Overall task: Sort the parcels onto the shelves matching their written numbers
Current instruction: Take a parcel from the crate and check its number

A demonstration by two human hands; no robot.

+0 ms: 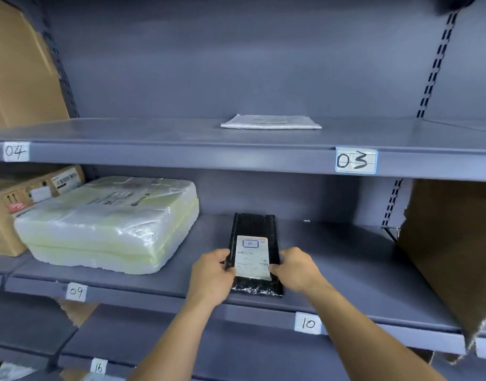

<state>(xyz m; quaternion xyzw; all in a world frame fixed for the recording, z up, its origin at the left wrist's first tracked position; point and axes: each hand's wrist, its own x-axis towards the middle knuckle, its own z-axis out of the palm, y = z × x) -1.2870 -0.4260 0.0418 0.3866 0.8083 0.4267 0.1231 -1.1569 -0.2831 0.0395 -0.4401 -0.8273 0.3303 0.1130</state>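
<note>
A flat black parcel (253, 226) lies lengthwise on the grey shelf (346, 259) whose front edge bears the tag "10" (308, 323). Its white label (252, 255) carries a handwritten "10". My left hand (213, 270) grips the parcel's left edge with the thumb on top. My right hand (295, 266) grips its right edge the same way. The parcel's near end sits close to the shelf's front edge.
A large clear-wrapped yellowish bundle (110, 224) lies left on the same shelf, above tag "09" (76, 291). A white mailer (270, 122) rests on the shelf tagged "03" (356, 160). Cardboard boxes (19, 204) stand far left, a torn cardboard sheet (453, 243) at right. Tags "04" (15, 151) and "16" (98, 367) mark other shelves.
</note>
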